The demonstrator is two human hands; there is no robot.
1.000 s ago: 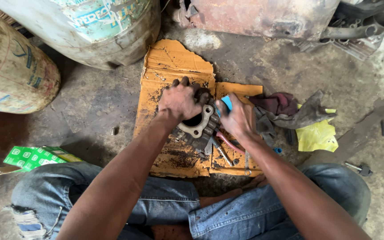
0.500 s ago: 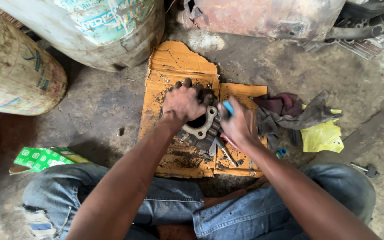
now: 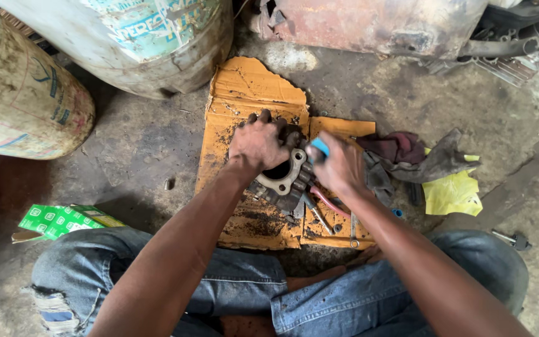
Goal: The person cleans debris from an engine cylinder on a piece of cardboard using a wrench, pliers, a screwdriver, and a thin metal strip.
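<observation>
Seated on concrete floor (image 3: 126, 150), legs crossed, jeans. Work laid on torn orange cardboard (image 3: 251, 87), oil-stained.

Left hand (image 3: 258, 142) clamped over top of finned metal engine part (image 3: 282, 184), fingers curled round far edge, pinning it to cardboard. Part lies centre of cardboard, between both hands; round bore w/ pale flange facing up, dark inside.

Right hand (image 3: 343, 167) closed round blue-handled tool (image 3: 320, 147); blue end pokes out above thumb, just beside flange. Working tip hidden by hand — can't tell tool type.

Containers: 2 drums at top left. Tan drum (image 3: 20, 100) on its side at left edge; whitish drum (image 3: 151, 37) w/ teal label next to it, also tipped. Contents of both not visible. 1 green carton (image 3: 63, 219) on floor by left knee, shut as far as seen, contents unseen.

Loose on cardboard near part: 1 spanner (image 3: 352, 232), 1 red-handled tool (image 3: 330, 203), 1 slim metal tool (image 3: 317, 215), all just below right hand.

Right of cardboard: rag pile (image 3: 419, 156), dark maroon + grey, approx 2 pieces; 1 yellow cloth (image 3: 451, 193) touching it.

Top: rusty metal tank (image 3: 375, 25); 1 black pipe (image 3: 519, 40) at top right corner.
</observation>
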